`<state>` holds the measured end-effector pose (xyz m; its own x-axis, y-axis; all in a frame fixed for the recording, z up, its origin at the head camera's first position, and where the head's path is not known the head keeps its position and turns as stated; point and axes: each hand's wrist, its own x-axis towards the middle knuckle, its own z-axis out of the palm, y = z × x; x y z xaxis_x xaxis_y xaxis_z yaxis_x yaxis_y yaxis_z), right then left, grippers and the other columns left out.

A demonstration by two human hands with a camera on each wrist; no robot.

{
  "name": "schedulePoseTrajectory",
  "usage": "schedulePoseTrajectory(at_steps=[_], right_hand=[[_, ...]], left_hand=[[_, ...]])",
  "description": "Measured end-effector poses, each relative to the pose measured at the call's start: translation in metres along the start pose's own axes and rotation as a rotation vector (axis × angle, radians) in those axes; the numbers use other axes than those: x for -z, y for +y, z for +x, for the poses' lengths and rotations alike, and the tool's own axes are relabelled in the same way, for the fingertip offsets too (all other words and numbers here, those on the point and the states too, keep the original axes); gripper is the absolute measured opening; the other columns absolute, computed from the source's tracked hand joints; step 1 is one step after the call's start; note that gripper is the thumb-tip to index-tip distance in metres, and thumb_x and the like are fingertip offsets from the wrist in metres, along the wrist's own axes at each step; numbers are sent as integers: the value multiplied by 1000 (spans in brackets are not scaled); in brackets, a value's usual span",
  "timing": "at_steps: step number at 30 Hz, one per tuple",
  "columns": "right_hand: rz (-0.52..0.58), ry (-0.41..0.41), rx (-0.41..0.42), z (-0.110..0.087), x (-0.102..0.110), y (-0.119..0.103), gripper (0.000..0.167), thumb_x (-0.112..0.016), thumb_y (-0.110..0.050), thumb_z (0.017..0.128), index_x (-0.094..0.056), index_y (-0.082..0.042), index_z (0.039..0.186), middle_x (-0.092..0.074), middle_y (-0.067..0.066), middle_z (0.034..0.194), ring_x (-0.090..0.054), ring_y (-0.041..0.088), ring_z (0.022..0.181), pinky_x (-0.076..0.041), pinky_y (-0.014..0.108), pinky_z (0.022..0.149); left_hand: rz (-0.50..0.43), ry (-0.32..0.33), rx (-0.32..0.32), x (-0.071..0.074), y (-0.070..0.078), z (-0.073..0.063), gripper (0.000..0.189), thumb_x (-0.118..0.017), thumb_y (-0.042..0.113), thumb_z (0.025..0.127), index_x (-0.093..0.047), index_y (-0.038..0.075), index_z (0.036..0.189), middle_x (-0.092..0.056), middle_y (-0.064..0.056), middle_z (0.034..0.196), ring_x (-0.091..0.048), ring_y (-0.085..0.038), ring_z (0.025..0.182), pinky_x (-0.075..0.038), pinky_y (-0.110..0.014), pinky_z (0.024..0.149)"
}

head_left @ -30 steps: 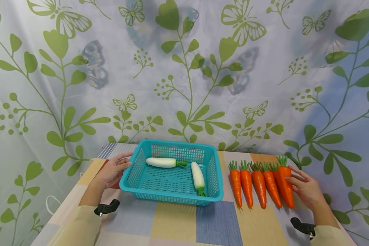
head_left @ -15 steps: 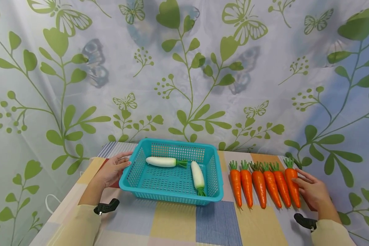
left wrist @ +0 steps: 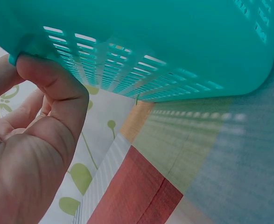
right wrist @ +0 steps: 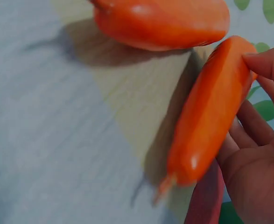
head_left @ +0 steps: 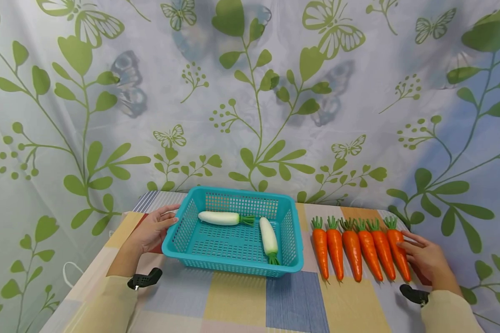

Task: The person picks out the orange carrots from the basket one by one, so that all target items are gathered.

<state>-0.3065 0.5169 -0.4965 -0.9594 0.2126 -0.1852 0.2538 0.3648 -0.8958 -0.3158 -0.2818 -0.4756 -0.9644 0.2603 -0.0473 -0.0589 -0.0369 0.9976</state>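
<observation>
My left hand (head_left: 153, 230) holds the left rim of a turquoise plastic basket (head_left: 233, 268), with the thumb (left wrist: 45, 77) against the rim in the left wrist view. Inside the basket lie two white radishes: one crosswise, a white radish (head_left: 218, 218) at the back left, and another white radish (head_left: 268, 236) lengthwise on the right. To the right of the basket several orange carrots (head_left: 352, 254) lie side by side, green tops away from me. At the row's right end, my right hand (head_left: 427, 259) pinches the last carrot (right wrist: 211, 112) near its thick end, thumb on top and fingers along its side.
A patchwork-patterned cloth (head_left: 241, 305) covers the table. Behind it hangs a curtain (head_left: 250, 92) printed with leaves and butterflies, close to the table's back edge. A white cable (head_left: 68, 273) loops beside the left edge.
My right hand has shifted right with the last carrot, which overlapped its neighbour and now lies beside it at the row's end. My left hand and the basket have stayed put.
</observation>
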Motion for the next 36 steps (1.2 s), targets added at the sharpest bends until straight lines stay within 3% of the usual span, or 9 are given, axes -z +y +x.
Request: schedulePoseTrajectory(at_steps=[4,7,10,13,16,18,22,30,36], right_hand=[[-132,0,-2,5,2,-3,81,-68,-45,97,-34,-3,157,-75,10,113,-63,-11,79,-61,21,73],[-196,0,-7,8,2,-4,84,-67,-46,98,-33,4,155,-61,34,134,-64,-8,79,-62,23,72],[-256,11,-22,10,2,-4,84,-67,-50,96,-37,4,153,-54,36,141,-66,2,85,-61,22,71],[-293,28,-51,10,3,-4,85,-67,-55,94,-40,3,152,-50,37,145,-69,21,97,-60,25,72],[-301,42,-75,11,3,-5,89,-67,-58,92,-41,2,151,-47,38,146,-64,42,111,-61,30,74],[-313,45,-77,10,3,-5,91,-67,-60,91,-41,2,152,-46,38,147,-58,47,119,-60,29,73],[-332,44,-73,11,3,-5,93,-69,-62,90,-40,2,152,-50,36,145,-57,45,119,-56,23,70],[-326,6,-34,12,4,-6,89,-67,-56,94,-37,4,153,-56,37,137,-70,20,93,-59,25,70],[-316,-8,-71,14,5,-6,96,-70,-60,90,-36,5,153,-53,38,140,-70,28,101,-63,38,80]], left_hand=[[-8,-1,-2,0,0,0,65,-61,19,104,-28,5,157,-64,-5,117,-72,-19,107,-59,-43,96],[-7,-3,-4,0,0,0,65,-61,19,104,-28,4,158,-64,-4,116,-72,-18,107,-59,-43,96],[-4,-3,-2,0,0,1,65,-61,19,104,-28,5,158,-64,-3,116,-72,-16,105,-59,-42,96],[-1,-2,1,0,0,1,65,-60,19,104,-27,5,158,-64,-2,117,-71,-14,104,-59,-42,97],[-1,-4,2,0,0,1,65,-60,19,105,-27,5,158,-63,-4,118,-71,-13,104,-59,-43,97],[1,-4,2,0,0,1,65,-60,20,105,-27,5,159,-63,-4,118,-72,-13,103,-58,-43,97],[3,-3,1,1,-1,1,66,-61,21,104,-27,5,158,-63,-4,118,-72,-14,104,-59,-43,97],[8,-2,3,1,-1,0,66,-61,21,104,-27,5,159,-62,-5,119,-71,-16,106,-59,-43,97],[16,0,1,1,0,0,67,-62,22,104,-27,6,159,-62,-6,120,-71,-19,109,-59,-43,97]])
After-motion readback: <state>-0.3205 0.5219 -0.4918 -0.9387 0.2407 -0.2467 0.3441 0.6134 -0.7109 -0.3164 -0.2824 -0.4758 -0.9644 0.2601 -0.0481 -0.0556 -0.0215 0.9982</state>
